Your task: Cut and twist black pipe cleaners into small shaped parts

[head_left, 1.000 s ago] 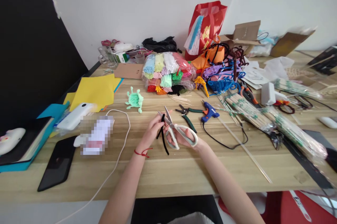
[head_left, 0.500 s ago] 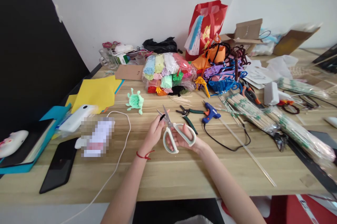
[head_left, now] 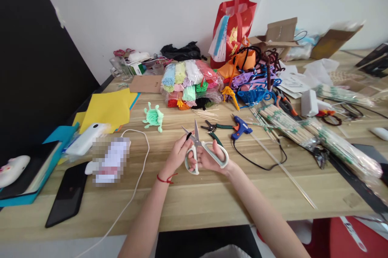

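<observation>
My right hand [head_left: 209, 163] holds a pair of scissors [head_left: 223, 160] by its white loop handles, with the blades parted and pointing away from me. Between the thumb and fingers of my left hand [head_left: 176, 156], a short black fuzzy piece [head_left: 188, 136] is pinched, perhaps a bit of chenille stem. It lies at the parted blades; whether they touch it I cannot tell. Beyond my left hand sits a mint-green fuzzy figure [head_left: 154, 117] with little knobbed limbs. Green-handled pliers [head_left: 216, 138] and a blue glue gun [head_left: 241, 127] lie just past my right hand.
A bagged bundle of coloured chenille stems [head_left: 190, 82] is at the back, beside a tangled coloured pile [head_left: 254, 78] and a red bag [head_left: 235, 27]. Packs of wooden sticks [head_left: 285, 122] lie right. A white cable [head_left: 141, 175], black phone [head_left: 67, 195] and yellow sheets [head_left: 106, 108] are left.
The scissors have turned slightly in my right hand, with the blades pointing more directly away and still parted. The view has shifted a little; my left hand keeps its pinch.
</observation>
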Demonstrator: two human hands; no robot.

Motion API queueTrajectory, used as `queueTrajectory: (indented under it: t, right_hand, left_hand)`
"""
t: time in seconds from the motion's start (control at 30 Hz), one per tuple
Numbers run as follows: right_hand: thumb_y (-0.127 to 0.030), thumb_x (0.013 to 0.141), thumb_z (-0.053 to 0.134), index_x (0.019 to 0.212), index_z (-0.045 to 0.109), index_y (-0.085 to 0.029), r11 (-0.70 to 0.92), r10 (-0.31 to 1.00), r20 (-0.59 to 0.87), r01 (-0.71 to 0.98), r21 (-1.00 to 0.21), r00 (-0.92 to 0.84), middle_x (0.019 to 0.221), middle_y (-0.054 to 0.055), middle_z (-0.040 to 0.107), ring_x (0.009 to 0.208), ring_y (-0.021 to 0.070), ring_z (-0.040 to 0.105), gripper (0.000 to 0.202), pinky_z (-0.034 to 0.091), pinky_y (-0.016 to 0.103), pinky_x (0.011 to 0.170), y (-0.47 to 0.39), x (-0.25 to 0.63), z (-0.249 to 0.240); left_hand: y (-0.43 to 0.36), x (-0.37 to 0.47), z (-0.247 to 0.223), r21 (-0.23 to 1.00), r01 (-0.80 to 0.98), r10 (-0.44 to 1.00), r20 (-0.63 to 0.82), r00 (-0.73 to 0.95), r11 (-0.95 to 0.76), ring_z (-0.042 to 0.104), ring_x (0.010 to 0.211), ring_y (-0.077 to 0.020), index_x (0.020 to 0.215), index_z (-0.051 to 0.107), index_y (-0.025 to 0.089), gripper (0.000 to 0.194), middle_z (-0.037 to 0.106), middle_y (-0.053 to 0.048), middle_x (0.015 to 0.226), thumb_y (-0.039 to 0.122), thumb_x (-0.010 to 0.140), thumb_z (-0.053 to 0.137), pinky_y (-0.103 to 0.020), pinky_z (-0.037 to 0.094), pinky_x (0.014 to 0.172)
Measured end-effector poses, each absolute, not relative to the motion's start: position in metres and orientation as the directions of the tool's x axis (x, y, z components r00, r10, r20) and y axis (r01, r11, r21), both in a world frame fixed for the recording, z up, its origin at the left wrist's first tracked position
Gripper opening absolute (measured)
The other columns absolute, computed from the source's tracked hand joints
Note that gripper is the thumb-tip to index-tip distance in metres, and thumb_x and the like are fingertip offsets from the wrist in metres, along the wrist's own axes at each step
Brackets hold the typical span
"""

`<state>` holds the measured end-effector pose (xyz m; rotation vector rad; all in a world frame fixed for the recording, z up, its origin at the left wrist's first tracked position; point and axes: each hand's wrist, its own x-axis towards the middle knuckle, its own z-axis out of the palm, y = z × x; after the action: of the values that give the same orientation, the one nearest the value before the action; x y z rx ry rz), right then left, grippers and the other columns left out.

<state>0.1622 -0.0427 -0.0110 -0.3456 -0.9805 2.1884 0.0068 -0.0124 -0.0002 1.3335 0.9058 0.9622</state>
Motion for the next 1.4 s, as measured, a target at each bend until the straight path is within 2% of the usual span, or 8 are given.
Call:
queueTrajectory:
  t: [0.27,0.4,0.67,0.9,1.1,1.2,1.3,1.4]
  right_hand:
    - [-0.085,0.061,0.040,0.084,0.056,-0.015,-0.464,0.697,0.027,-0.479,-0.745,-0.717,0.079,0.006,0.052,0.079,0.0221,0.054,0.075,0.045,0.038,0.078,-0.043,0.162,-0.008]
    - [-0.085,0.062,0.038,0.088,0.057,-0.014,-0.443,0.696,0.046,-0.479,-0.758,-0.717,0.079,0.005,0.052,0.078,0.0210,0.055,0.078,0.044,0.036,0.078,-0.043,0.162,-0.010]
    - [-0.082,0.066,0.040,0.092,0.058,-0.015,-0.360,0.726,0.093,-0.491,-0.793,-0.681,0.080,0.007,0.055,0.079,0.0208,0.055,0.074,0.046,0.039,0.079,-0.043,0.162,-0.007]
    - [-0.085,0.062,0.038,0.084,0.056,-0.020,-0.331,0.750,0.066,-0.460,-0.824,-0.658,0.077,0.007,0.054,0.086,0.0232,0.056,0.071,0.049,0.037,0.075,-0.043,0.164,-0.001]
    - [-0.085,0.064,0.034,0.077,0.052,-0.020,-0.269,0.795,0.042,-0.414,-0.870,-0.605,0.069,0.004,0.048,0.069,0.0197,0.053,0.069,0.049,0.036,0.065,-0.046,0.164,-0.001]
    - [-0.085,0.066,0.030,0.076,0.052,-0.020,-0.196,0.813,0.055,-0.361,-0.912,-0.579,0.068,0.005,0.050,0.072,0.0208,0.054,0.070,0.049,0.035,0.064,-0.045,0.164,-0.003]
    - [-0.080,0.073,0.028,0.078,0.054,-0.019,-0.051,0.836,0.128,-0.308,-0.950,-0.534,0.069,0.005,0.053,0.074,0.0209,0.055,0.067,0.048,0.034,0.065,-0.046,0.165,-0.004]
    - [-0.071,0.077,0.040,0.088,0.055,-0.018,0.140,0.875,0.195,-0.154,-0.978,-0.443,0.080,0.005,0.055,0.075,0.0190,0.054,0.055,0.047,0.033,0.069,-0.048,0.169,-0.003]
  left_hand:
    - [-0.020,0.002,0.001,0.987,-0.088,0.863,-0.074,0.500,0.136,0.051,0.040,-0.0104,0.120,0.055,0.018,0.044,0.047,0.004,0.054,0.045,0.085,0.047,-0.020,0.041,0.037]
    - [-0.020,0.003,0.001,0.988,-0.081,0.867,-0.074,0.494,0.130,0.052,0.041,-0.0110,0.118,0.057,0.018,0.043,0.046,0.005,0.051,0.045,0.085,0.048,-0.020,0.042,0.039]
    - [-0.014,0.002,0.003,0.999,-0.041,0.905,0.033,0.425,-0.017,0.058,0.067,-0.0140,0.092,0.067,0.016,0.031,0.058,-0.003,0.070,0.044,0.080,0.056,-0.022,0.047,0.058]
    - [-0.004,0.003,-0.006,0.953,0.091,0.896,0.235,0.376,-0.288,0.056,0.084,-0.0163,0.078,0.066,0.015,0.024,0.060,-0.005,0.085,0.036,0.084,0.055,-0.026,0.044,0.079]
    - [0.000,0.000,-0.007,0.910,0.102,0.847,0.327,0.419,-0.402,0.055,0.084,-0.0167,0.081,0.067,0.015,0.023,0.061,-0.006,0.086,0.031,0.086,0.052,-0.028,0.043,0.078]
    - [-0.001,-0.001,-0.010,0.913,0.117,0.859,0.317,0.402,-0.392,0.056,0.084,-0.0168,0.082,0.067,0.015,0.022,0.063,-0.005,0.087,0.031,0.086,0.052,-0.028,0.044,0.079]
    - [-0.001,0.000,-0.014,0.915,0.107,0.870,0.325,0.371,-0.388,0.057,0.094,-0.0181,0.093,0.067,0.017,0.021,0.063,-0.007,0.098,0.031,0.086,0.052,-0.030,0.043,0.087]
    - [0.000,0.002,-0.016,0.885,0.141,0.874,0.394,0.283,-0.444,0.050,0.113,-0.0198,0.111,0.060,0.021,0.028,0.056,-0.009,0.117,0.029,0.085,0.054,-0.034,0.038,0.098]
